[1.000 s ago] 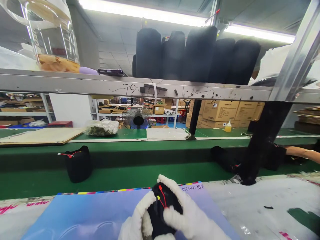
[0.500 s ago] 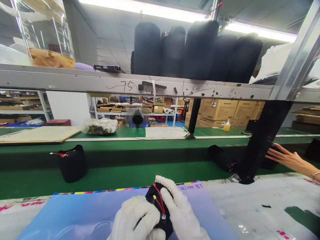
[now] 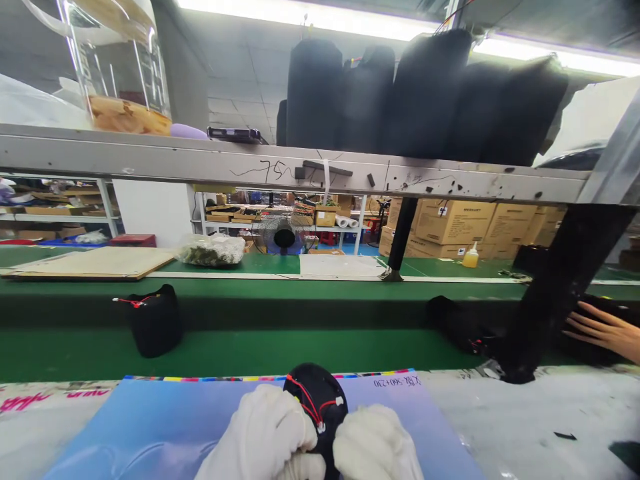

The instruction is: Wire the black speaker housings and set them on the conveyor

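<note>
White-gloved left hand (image 3: 273, 433) holds a round black red-wired bundle (image 3: 324, 388) at eight o'clock; white-gloved right hand (image 3: 375, 443) curls at four, grip unclear.

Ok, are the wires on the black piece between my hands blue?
No, the wires on the black piece are red.

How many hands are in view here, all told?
3: the gloved left hand and gloved right hand, on either side of a black wired pack, plus a co-worker's bare hand at far right. Others may be hidden.
</note>
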A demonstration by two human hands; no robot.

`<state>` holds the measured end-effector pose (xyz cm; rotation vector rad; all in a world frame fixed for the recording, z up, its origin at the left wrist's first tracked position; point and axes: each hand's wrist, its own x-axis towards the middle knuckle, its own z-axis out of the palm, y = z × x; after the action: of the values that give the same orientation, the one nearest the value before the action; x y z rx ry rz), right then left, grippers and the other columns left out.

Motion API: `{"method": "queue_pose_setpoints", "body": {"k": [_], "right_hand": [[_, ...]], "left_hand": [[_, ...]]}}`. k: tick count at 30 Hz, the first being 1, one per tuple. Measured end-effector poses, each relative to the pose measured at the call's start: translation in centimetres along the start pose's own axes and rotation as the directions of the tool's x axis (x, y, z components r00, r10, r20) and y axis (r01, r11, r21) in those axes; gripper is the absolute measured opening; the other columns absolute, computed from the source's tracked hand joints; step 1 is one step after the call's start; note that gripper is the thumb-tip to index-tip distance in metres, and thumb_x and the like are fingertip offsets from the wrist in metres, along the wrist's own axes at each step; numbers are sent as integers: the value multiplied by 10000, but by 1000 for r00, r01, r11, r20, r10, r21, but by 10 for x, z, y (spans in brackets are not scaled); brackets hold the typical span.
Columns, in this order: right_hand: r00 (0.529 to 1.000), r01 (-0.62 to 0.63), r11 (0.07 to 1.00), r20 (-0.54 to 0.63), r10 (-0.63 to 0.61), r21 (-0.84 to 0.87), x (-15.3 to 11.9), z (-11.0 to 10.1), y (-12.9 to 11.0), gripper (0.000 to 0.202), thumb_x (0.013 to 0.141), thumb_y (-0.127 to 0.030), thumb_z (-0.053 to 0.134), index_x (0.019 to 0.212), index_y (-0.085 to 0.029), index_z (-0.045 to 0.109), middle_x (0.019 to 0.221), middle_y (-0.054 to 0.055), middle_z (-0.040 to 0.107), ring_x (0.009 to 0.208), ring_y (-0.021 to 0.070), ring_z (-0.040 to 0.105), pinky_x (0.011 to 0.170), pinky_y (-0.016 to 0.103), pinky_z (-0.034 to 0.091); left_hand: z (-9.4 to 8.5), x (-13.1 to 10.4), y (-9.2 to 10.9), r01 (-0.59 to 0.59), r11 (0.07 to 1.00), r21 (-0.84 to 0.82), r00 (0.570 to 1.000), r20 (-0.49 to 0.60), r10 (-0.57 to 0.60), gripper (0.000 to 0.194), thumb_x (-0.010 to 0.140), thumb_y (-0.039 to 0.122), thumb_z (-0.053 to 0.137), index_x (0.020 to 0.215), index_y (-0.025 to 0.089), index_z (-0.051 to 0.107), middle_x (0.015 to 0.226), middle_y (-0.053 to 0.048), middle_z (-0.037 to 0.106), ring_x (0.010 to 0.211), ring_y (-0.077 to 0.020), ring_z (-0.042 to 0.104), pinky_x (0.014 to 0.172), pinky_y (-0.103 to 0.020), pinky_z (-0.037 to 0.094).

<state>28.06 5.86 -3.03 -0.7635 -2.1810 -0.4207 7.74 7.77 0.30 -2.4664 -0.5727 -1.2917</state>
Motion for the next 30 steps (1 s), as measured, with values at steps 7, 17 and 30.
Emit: {"method": "queue_pose_setpoints", "body": {"k": [7,17,30], "right_hand": [[998,-47,994,44,43,97,24,-16,-6,291,831,-118,493,1056,-283,576,746,-22,714,674,189,650,595,308,468],[993,-75,889,-52,110,451,21,-11,10,164,817,-180,517,955,-264,490,722,-1,604,659,182,602,587,289,469],[996,-71,872,-10,86,484,18,-8,10,547,976,-508,450,1441,-267,294,751,18,697,685,198,645,686,336,507]], "left_hand": [[14,-17,-8,109,966,-234,993,-13,-115,419,986,546,332,726,240,453,567,61,567,489,-102,512,503,-262,321],[4,-29,15,403,915,9,909,113,-401,207,719,74,616,682,246,507,652,53,613,590,-122,590,516,-210,411],[2,-21,-5,236,952,-193,962,182,-202,180,907,367,559,782,269,473,651,58,597,562,-146,539,519,-272,304]]}}
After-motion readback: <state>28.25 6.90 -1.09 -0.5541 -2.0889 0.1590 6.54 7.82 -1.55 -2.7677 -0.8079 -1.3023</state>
